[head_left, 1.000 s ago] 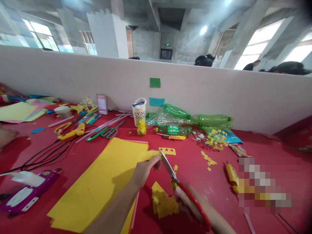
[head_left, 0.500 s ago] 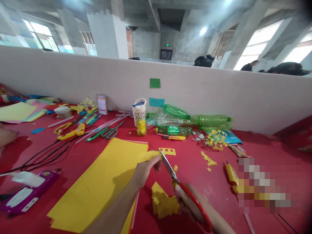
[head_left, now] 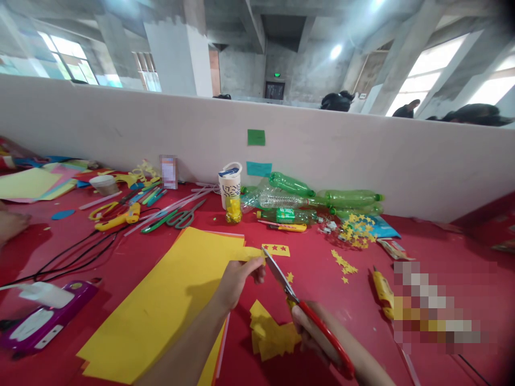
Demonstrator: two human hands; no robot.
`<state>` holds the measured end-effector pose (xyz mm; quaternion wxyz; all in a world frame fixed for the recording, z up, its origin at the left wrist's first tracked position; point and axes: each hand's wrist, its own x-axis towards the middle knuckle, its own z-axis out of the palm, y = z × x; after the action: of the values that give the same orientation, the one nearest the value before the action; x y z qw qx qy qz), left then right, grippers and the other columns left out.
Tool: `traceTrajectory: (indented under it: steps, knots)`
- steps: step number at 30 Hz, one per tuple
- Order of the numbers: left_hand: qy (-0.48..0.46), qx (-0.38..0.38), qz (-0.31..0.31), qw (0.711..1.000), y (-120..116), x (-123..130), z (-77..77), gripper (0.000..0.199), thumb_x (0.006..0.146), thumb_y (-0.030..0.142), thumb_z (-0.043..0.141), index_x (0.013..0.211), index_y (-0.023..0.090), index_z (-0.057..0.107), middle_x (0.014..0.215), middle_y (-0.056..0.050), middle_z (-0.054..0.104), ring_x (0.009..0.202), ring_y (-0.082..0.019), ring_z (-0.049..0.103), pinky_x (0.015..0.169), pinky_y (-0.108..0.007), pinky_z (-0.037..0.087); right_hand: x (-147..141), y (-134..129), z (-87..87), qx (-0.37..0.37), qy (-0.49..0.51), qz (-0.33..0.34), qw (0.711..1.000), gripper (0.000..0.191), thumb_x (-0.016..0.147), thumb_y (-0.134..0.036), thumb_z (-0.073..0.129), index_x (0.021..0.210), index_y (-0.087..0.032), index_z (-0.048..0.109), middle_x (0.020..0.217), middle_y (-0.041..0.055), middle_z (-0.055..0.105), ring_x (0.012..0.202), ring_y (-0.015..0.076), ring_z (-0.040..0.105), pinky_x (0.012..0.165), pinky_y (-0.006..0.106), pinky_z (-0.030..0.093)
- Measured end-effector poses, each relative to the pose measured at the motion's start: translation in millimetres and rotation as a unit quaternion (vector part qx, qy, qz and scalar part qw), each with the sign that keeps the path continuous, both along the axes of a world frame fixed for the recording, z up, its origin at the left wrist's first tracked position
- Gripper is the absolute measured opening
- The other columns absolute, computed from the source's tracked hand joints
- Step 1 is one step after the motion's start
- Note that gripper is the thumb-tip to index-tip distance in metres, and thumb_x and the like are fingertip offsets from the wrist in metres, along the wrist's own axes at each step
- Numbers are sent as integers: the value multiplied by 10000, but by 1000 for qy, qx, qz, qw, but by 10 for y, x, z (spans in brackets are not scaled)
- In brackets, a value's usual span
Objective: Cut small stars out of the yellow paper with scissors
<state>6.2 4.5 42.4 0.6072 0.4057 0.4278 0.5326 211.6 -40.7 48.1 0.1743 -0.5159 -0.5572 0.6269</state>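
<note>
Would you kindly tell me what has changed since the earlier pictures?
The right hand and the handle end of the red-handled scissors shifted slightly rightward; nothing was picked up or released. The left hand still holds the yellow strip.

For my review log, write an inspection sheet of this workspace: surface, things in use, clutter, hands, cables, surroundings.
Surface: red table, a few small specks.
Things in use: red-handled scissors, blades at a yellow strip; yellow sheets and yellow scraps nearby.
Clutter: plastic bottles, white cup, paper stars, grey scissors, two glue guns.
Hands: left hand pinches the strip; right hand grips the scissors.
Cables: black cables at the left, near a purple power strip.
Surroundings: white partition, green note, blue note; another person's hand, left edge.
</note>
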Motion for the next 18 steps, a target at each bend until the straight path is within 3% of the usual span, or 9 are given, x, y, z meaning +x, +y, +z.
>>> traceTrajectory:
  steps: [6,11,18]
  knots:
    - [-18,23,-13,999,37,-23,9,294,803,266,580,555,112,618,520,-26,603,470,-107,533,496,-232,400,10,-13,99,10,1,10,1000,595,699,-786,430,683,-191,427,457,-97,371,346,35,322,306,144,264]
    - [-41,32,8,999,64,-64,-1,178,798,235,586,643,147,577,545,2,610,472,-107,538,493,-227,405,-5,-16,201,-3,0,9,1000,590,684,-779,462,670,-191,421,460,-98,349,371,43,362,329,146,273]
    - [-48,50,7,998,67,-76,60,187,833,265,555,680,162,530,575,10,593,502,-96,523,500,-213,392,-51,-42,199,2,14,5,1000,584,691,-775,458,679,-191,429,448,-107,331,352,38,316,329,155,253]
